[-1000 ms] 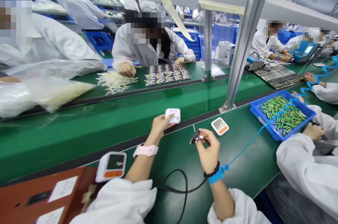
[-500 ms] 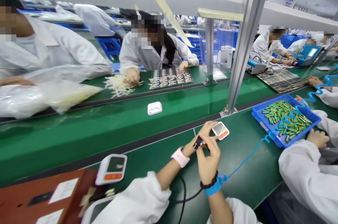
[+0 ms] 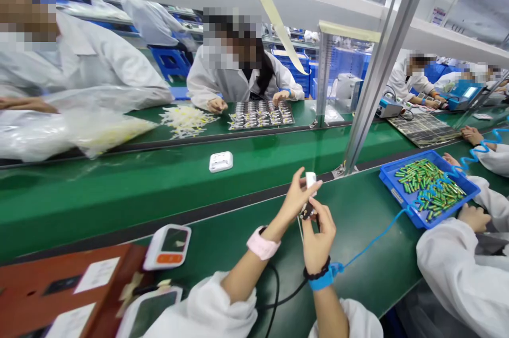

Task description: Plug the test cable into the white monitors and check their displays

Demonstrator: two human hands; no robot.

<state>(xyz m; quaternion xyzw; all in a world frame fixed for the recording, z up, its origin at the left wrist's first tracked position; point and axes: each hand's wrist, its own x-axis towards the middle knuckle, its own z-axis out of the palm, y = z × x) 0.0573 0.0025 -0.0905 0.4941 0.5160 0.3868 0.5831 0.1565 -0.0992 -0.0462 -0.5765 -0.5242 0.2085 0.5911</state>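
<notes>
My left hand (image 3: 295, 197) grips a small white device (image 3: 310, 179), lifted on edge above the green bench (image 3: 358, 210). My right hand (image 3: 317, 232) is closed on a small black plug (image 3: 307, 213) pressed against the device's lower side; its black cable (image 3: 278, 285) trails back toward me. A blue coiled strap (image 3: 382, 232) runs from my right wrist. Another white device (image 3: 220, 161) lies on the green conveyor belt (image 3: 119, 189). A white and orange monitor (image 3: 167, 247) rests at my left.
A blue tray (image 3: 427, 185) of green batteries stands at the right, with a neighbour's white sleeve (image 3: 461, 269) beside it. A metal post (image 3: 374, 72) rises from the belt's edge. People across the belt handle small parts (image 3: 260, 114). A brown board (image 3: 59, 290) lies at the lower left.
My left hand left a white device on the belt, which carried it left. That hand then picked up the white and orange device from the bench and raised it against the plug in my right hand.
</notes>
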